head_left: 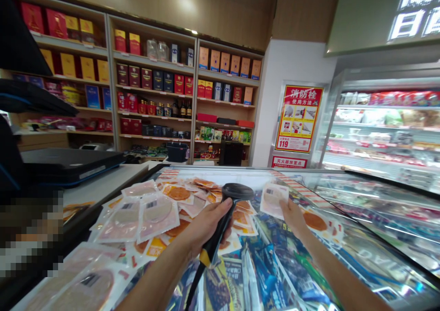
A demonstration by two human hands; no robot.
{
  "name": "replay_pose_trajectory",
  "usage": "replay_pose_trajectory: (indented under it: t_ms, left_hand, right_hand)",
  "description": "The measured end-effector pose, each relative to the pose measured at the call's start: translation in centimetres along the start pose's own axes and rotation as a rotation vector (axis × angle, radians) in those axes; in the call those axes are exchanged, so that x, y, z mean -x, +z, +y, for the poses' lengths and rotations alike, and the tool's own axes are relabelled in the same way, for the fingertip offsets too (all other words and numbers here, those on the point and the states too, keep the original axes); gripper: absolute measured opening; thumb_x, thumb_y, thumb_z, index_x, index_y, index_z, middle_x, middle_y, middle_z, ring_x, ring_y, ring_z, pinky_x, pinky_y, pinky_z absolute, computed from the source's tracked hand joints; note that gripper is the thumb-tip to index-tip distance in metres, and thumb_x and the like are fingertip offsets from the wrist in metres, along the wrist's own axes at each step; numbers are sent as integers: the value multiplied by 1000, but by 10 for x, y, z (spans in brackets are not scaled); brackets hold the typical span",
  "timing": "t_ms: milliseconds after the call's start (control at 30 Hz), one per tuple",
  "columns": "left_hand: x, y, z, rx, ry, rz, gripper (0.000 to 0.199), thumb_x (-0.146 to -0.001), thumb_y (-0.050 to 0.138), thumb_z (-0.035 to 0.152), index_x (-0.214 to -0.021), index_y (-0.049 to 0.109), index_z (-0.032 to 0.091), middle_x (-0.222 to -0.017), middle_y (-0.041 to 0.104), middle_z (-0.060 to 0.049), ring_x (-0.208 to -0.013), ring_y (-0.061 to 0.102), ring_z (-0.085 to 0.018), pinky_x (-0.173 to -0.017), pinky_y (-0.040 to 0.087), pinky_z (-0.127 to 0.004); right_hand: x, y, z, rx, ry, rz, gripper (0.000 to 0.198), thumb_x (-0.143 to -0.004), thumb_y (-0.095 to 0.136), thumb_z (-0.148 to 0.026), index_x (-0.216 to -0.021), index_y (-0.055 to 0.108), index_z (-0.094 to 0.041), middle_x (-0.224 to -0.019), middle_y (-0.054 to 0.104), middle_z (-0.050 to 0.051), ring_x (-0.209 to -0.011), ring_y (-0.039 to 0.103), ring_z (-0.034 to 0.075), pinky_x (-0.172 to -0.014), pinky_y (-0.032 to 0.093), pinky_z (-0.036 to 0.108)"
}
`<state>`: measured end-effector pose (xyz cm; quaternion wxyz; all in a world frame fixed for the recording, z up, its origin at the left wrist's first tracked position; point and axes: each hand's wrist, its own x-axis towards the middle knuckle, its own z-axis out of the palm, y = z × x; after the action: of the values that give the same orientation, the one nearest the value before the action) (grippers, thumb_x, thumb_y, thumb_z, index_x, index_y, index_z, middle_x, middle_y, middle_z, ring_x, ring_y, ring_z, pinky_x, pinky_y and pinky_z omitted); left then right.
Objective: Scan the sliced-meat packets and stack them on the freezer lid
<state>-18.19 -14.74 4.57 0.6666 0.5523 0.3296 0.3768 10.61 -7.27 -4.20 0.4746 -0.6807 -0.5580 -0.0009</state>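
Note:
My left hand (210, 226) is wrapped round the handle of a black barcode scanner (237, 192), whose cable runs down toward the bottom of the view. To the right, my right hand (292, 214) pinches the edge of a clear food packet (274, 200) with a barcode on its upper part. That packet is apart from the scanner head, just right of it. Beneath and left of the scanner lie many similar flat packets (158, 215), some barcode side up, others showing an orange round print (178, 193). They rest on the glass top of a freezer.
Under the glass are bagged goods (223, 283) in blue and yellow. More packets (314, 220) lie right of my right arm. A black checkout device (68, 162) stands on the left counter. Shelves of boxes (154, 79) and a lit fridge (385, 132) stand behind.

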Motion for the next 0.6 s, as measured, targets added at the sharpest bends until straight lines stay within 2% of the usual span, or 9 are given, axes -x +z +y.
replay_pose_trajectory:
  t_ms: [100,200,400,600]
  left_hand:
    - [-7,-8,-2,-32,31,132,40,-66,47,56,-63,45,16,-48,47,5,-36,41,-5,-36,32,-18]
    - [-14,-18,-5,-26,37,237,41,-63,48,57,-64,45,17,-47,48,5,-35,42,-6,-36,32,-18]
    - [-21,-30,-9,-14,53,284,43,-63,48,59,-61,46,16,-45,48,5,-34,41,-6,-35,31,-18]
    - [-20,-30,-9,5,59,311,41,-66,46,56,-58,45,15,-44,48,4,-34,41,-5,-35,32,-18]
  right_hand:
    - [4,2,-6,208,-75,-15,43,-77,27,-31,-102,54,-10,-80,65,12,-81,59,24,-69,43,32]
    - [11,11,-16,264,-161,-79,43,-78,24,-25,-109,50,-12,-90,65,12,-83,59,23,-73,42,33]
    - [16,35,-48,148,-307,-234,41,-79,24,-21,-111,49,-15,-104,61,9,-94,56,19,-81,41,32]
    - [19,53,-90,14,-439,-426,41,-77,26,-21,-108,53,-16,-106,60,5,-98,53,16,-85,38,29]
